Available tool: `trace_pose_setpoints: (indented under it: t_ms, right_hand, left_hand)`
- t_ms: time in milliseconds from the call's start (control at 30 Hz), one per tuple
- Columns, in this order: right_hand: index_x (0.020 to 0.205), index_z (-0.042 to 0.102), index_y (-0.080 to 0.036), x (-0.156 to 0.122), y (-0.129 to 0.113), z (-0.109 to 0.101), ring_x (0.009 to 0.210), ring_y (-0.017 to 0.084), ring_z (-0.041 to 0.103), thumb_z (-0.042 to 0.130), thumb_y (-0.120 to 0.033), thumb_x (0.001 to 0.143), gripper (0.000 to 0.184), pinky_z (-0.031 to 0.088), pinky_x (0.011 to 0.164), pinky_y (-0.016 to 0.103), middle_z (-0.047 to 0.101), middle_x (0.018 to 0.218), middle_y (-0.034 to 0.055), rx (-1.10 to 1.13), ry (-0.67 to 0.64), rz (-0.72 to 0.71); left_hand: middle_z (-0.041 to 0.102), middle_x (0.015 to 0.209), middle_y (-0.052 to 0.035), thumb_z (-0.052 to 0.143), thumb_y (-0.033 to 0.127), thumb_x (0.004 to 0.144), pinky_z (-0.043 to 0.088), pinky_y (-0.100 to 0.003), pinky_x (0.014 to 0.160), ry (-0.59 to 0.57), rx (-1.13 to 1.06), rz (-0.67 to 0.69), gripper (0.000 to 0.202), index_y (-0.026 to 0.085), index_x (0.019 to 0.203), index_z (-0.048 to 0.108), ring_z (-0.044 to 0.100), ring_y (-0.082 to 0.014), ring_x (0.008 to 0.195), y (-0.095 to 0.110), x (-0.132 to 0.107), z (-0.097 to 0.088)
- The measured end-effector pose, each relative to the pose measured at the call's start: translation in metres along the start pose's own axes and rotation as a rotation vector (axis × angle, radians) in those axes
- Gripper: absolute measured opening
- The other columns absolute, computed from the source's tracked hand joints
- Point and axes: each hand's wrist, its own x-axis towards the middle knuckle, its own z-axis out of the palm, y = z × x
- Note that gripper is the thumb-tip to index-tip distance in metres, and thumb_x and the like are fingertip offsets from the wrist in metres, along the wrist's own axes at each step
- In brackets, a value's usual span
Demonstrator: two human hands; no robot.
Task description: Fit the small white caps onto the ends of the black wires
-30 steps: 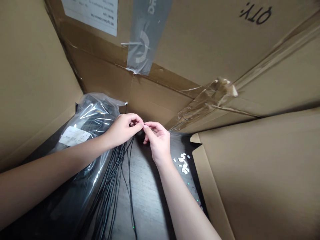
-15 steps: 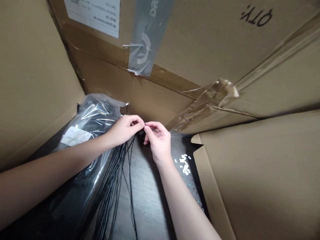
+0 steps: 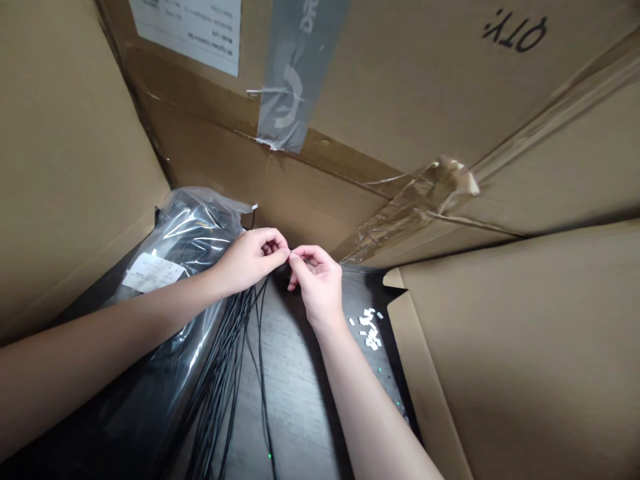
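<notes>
My left hand (image 3: 254,261) is closed in a pinch, thumb against forefinger. A thin black cable (image 3: 264,400) runs up from the table to just under its fingertips and seems to be held there. My right hand (image 3: 319,283) pinches as well, its fingertips meeting those of the left. Whatever lies between the fingertips is too small and hidden to make out. Below the left wrist spreads a bundle of black cables (image 3: 220,380). A clear plastic bag (image 3: 200,213) of dark contents, with a white label (image 3: 153,272), lies beneath my left forearm.
Several small white pieces (image 3: 370,330) lie in a loose pile right of my right forearm on the dark grey table (image 3: 295,407). Cardboard walls enclose the spot: a left panel (image 3: 65,153), a taped carton (image 3: 400,87) behind, and a right flap (image 3: 525,347).
Both hands stay fingertip to fingertip with only a slight shift of the fingers. A small green glint now shows on the cable near the bottom edge.
</notes>
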Motion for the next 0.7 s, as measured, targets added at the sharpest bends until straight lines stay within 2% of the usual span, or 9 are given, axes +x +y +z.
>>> trace_pose_setpoints:
  t_ms: [167,700]
  right_hand:
    - [0.076,0.063,-0.017,-0.0007,-0.0007,0.0007,0.042,0.005,0.047,0.070,-0.029,0.071,0.014,0.043,0.037,0.017,0.057,0.062,-0.0056,-0.008,-0.001,-0.002]
    - [0.081,0.068,-0.016,0.0017,0.0041,-0.0013,0.043,0.006,0.046,0.073,-0.030,0.071,0.018,0.043,0.038,0.019,0.058,0.059,-0.0048,0.058,0.010,0.017]
  left_hand:
    - [0.064,0.073,-0.0008,0.057,0.027,0.085,0.043,-0.025,0.061,0.017,0.044,0.043,0.015,0.015,0.079,0.062,0.057,-0.0127,0.066,0.0027,-0.0011,-0.0008]
    - [0.058,0.067,0.0016,0.059,0.029,0.084,0.039,-0.021,0.054,-0.030,-0.106,-0.055,0.014,0.015,0.079,0.059,0.051,-0.0090,0.057,0.0066,-0.0007,-0.0008]
